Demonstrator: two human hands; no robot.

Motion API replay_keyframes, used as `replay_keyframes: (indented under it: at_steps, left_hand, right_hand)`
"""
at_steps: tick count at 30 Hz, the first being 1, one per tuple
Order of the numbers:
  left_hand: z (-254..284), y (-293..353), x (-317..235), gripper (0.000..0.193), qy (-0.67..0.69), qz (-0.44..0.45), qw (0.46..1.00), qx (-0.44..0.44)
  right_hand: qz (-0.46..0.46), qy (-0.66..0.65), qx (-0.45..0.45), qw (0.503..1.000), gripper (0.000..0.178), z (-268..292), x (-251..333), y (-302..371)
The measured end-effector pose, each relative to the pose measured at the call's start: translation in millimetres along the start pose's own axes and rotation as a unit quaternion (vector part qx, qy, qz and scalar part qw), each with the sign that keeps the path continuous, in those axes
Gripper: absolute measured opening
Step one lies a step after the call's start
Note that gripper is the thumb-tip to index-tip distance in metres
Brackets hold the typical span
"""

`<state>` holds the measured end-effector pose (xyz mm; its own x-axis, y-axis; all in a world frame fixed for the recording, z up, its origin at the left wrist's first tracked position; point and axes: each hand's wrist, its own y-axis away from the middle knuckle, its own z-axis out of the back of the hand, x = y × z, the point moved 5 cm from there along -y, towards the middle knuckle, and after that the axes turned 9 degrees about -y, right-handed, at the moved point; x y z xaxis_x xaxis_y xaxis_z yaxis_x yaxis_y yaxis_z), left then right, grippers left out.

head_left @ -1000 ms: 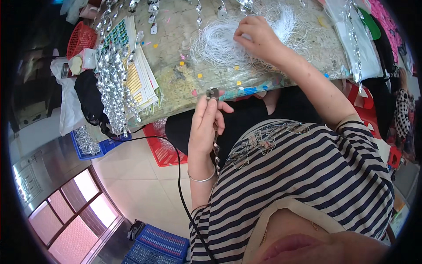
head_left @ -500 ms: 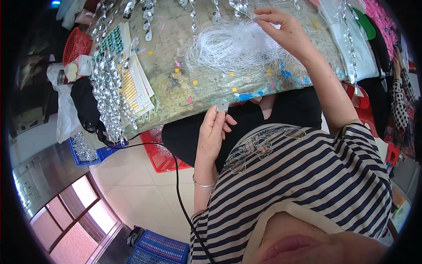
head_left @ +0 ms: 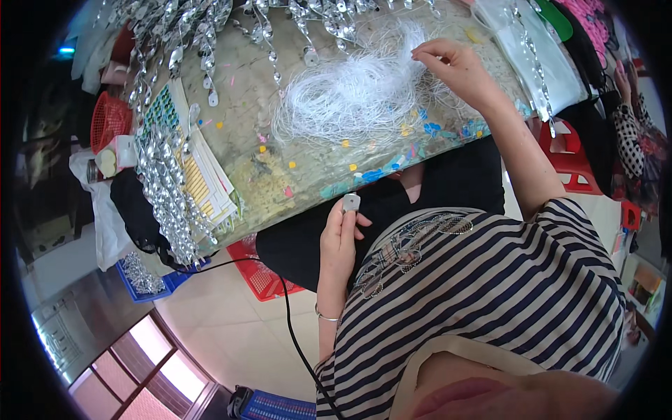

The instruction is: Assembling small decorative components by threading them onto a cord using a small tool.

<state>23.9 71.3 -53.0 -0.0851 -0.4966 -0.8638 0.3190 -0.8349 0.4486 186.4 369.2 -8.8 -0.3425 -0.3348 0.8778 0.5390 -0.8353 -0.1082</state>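
Below the table's front edge, my left hand pinches a small flat silver-grey piece with a hole between thumb and fingers. Over the table, my right hand is closed in a pinch at the upper right of a loose heap of white thread. Strands rise to its fingertips, though the exact grip is too fine to make out. Strings of shiny silver beads and discs lie along the far side of the table, some with round silver end pieces.
A thick bunch of silver bead strands hangs over the table's left edge beside stacked printed cards. A red basket stands behind. Clear plastic bags lie at the right. A black cable runs below; another person's checked sleeve shows far right.
The view has shifted, showing more of the far table. My right hand has come closer to the thread heap. My left hand still holds the silver-grey piece, slightly lower.
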Motion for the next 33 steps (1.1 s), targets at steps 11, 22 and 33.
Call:
replay_keyframes:
  at_steps: [11,22,33]
  left_hand:
    - [8.8,-0.7,-11.5,0.036,0.074,0.005,0.995,-0.060]
    - [12.6,-3.9,-49.6,0.029,0.165,-0.063,0.982,-0.073]
    - [13.2,13.9,-21.7,0.014,0.114,0.040,0.993,-0.016]
  right_hand:
    - [0.050,-0.179,-0.004,0.983,0.024,25.0,73.8,16.6]
    - [0.111,-0.165,0.277,0.940,0.008,-104.9,97.5,91.6]
    - [-0.056,-0.220,0.321,0.920,0.011,-106.7,87.3,93.3]
